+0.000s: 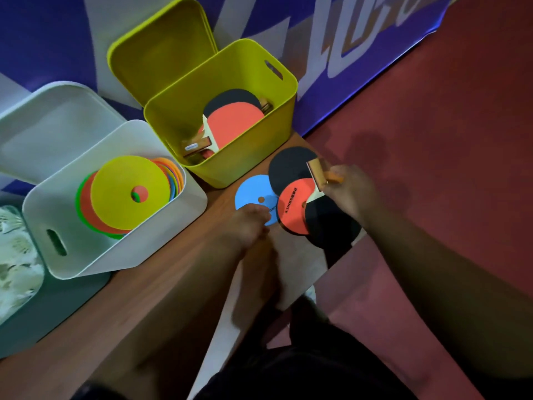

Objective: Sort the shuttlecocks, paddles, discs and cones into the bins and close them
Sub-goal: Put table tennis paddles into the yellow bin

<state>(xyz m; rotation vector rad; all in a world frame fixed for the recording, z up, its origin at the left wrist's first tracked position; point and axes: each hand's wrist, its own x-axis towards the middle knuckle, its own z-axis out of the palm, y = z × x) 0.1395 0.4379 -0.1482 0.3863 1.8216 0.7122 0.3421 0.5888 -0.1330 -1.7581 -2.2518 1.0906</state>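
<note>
On the wooden table [161, 284] a blue disc [252, 193] lies flat, and my left hand [249, 225] pinches its near edge. An orange disc [294, 210] with black lettering overlaps it on the right. Two black-faced paddles lie there: one [288, 168] behind the orange disc and one [328, 226] at the table's right edge. My right hand [350, 192] is closed on a wooden paddle handle [315, 176]. The open yellow bin [236, 157] holds several paddles [233, 122]. Stacked discs [127, 192] fill the open white bin [138, 249].
A teal bin [57, 310] at the far left holds white shuttlecocks [14, 255]. The yellow lid [155, 47] and white lid [52, 125] lean against the blue banner behind their bins. Red floor [432, 125] lies beyond the table's right edge.
</note>
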